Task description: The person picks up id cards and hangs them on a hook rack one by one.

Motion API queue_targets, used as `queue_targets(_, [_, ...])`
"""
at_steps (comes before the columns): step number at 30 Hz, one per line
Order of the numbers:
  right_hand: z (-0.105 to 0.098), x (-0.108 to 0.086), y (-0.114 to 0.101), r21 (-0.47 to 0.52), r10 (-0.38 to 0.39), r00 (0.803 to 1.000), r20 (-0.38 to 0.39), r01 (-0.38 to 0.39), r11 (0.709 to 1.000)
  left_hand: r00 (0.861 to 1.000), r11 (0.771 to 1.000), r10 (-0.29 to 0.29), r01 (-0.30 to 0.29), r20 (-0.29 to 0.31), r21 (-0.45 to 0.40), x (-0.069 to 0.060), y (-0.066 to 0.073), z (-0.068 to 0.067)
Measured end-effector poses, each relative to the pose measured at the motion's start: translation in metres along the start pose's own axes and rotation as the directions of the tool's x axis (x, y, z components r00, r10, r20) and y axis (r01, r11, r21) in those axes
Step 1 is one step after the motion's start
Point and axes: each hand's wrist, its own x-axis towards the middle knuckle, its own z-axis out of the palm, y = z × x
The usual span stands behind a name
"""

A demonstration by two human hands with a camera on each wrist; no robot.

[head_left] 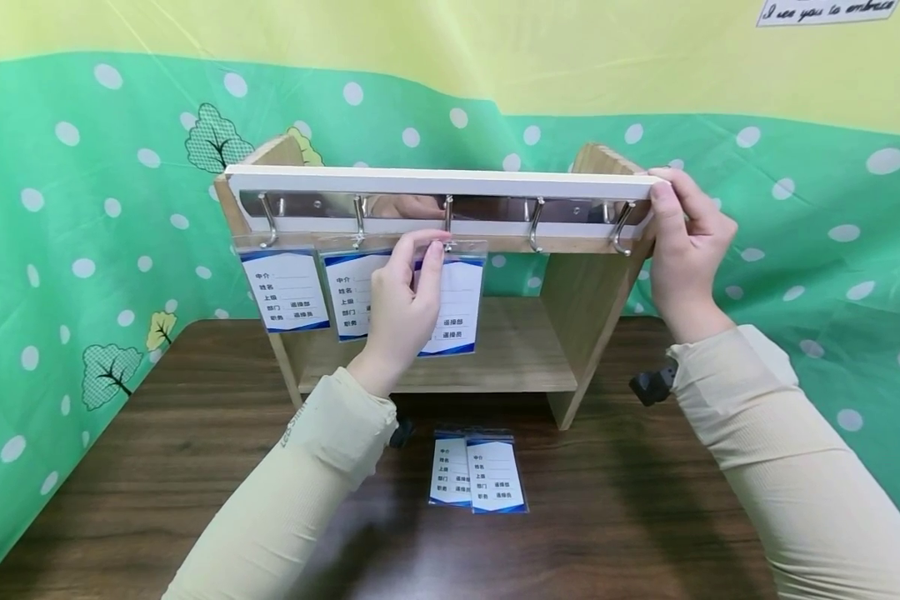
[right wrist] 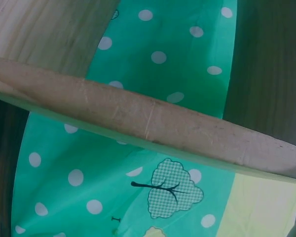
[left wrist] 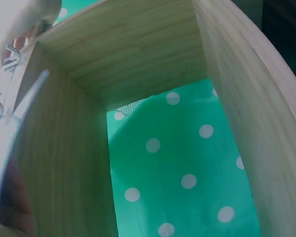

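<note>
My left hand (head_left: 405, 304) pinches the top of a clear-sleeved badge (head_left: 457, 308) between thumb and fingers, just below the middle hook (head_left: 448, 212). Those fingers hide the hook's tip, so I cannot tell whether the badge hangs on it. Two more badges, one at far left (head_left: 285, 292) and one beside it (head_left: 339, 296), hang under the first two hooks. With thumb in front, my right hand (head_left: 686, 250) grips the right end of the white rail (head_left: 495, 182) on the wooden rack (head_left: 438, 377). The left wrist view catches the held badge (left wrist: 20, 111) nearly edge-on.
Two overlapping badges, the left one (head_left: 448, 471) partly under the right one (head_left: 497, 479), lie on the dark wooden table (head_left: 607, 533) before the rack. Two hooks, including the far-right hook (head_left: 624, 227), carry nothing. A dotted green cloth (head_left: 795, 233) hangs behind.
</note>
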Motion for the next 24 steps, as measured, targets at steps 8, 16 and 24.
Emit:
queue_targets(8, [0.0017,-0.0006,-0.0006,0.038,-0.006,1.000,-0.013,0.007,0.999,0.998,0.998,0.043,-0.041,-0.047,0.054,0.0000,-0.0038,0.0017])
queue_targets(16, [0.0022,-0.0008,0.0011,0.037,0.008,1.000,-0.020,-0.008,0.999,0.995,0.990,0.072,-0.064,-0.064,0.122,0.0033,-0.0028,-0.0012])
queue_targets(24, [0.0016,-0.0005,-0.0006,0.018,0.002,1.000,-0.005,-0.002,1.000,0.999,0.984,0.002,0.005,-0.038,0.180,-0.0016,0.0028,-0.0080])
